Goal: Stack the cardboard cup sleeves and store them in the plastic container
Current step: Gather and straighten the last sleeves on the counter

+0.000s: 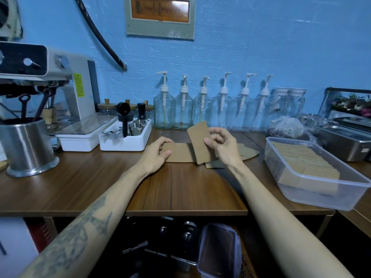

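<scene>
My right hand [219, 146] holds one brown cardboard cup sleeve [199, 141] almost upright above the wooden counter. Its lower edge rests near a flat sleeve [180, 154] that my left hand [158, 155] grips at its left end on the counter. More loose sleeves [248, 151] lie flat behind and under my right hand, partly hidden by it. The clear plastic container [321, 199] stands at the right of the counter, holding a row of stacked sleeves [305, 159].
A white tray [124, 144] with metal cups and a black scoop sits left of my hands, beside an espresso machine [60, 93] and a steel canister [28, 147]. Glass pump bottles [202, 109] line the blue wall. A steel pan [341, 141] stands behind the container.
</scene>
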A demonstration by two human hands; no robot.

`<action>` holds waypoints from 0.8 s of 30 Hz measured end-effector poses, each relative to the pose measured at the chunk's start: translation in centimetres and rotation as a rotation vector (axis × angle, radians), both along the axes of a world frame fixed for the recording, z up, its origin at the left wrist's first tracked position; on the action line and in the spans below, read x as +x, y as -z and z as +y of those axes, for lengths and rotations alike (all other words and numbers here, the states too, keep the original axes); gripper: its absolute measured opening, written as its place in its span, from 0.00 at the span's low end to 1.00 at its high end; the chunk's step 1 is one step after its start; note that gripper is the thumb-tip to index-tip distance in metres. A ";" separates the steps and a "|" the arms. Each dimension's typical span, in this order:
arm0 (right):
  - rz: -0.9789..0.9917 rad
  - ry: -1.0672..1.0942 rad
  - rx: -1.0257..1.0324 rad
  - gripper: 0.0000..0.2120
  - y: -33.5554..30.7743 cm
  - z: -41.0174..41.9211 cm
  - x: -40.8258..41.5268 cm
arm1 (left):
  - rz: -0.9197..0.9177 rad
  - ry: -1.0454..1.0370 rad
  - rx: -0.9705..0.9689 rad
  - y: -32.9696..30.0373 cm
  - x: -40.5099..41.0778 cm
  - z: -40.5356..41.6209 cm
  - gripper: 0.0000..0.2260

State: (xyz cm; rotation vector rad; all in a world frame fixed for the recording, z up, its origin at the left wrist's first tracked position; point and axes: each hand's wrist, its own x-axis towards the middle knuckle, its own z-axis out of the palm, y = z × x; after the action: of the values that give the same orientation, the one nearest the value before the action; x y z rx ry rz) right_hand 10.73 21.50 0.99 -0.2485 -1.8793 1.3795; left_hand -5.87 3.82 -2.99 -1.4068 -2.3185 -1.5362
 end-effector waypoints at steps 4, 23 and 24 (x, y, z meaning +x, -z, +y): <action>0.014 -0.131 -0.015 0.36 0.2 -0.1 -0.3 | -0.032 0.007 0.019 -0.3 0.4 -0.1 0.09; -0.559 0.368 0.717 0.18 2.6 0.9 -0.6 | 0.006 0.059 0.013 -0.3 0.6 -0.2 0.10; -0.595 0.400 0.714 0.18 2.6 1.4 -0.4 | 0.015 0.053 0.017 -0.3 0.5 -0.2 0.10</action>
State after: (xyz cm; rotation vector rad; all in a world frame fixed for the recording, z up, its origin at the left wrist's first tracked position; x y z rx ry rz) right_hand 10.29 22.85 -1.65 -0.6719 -2.4940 0.3226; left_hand -5.33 3.62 -2.68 -1.4820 -2.2725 -1.5490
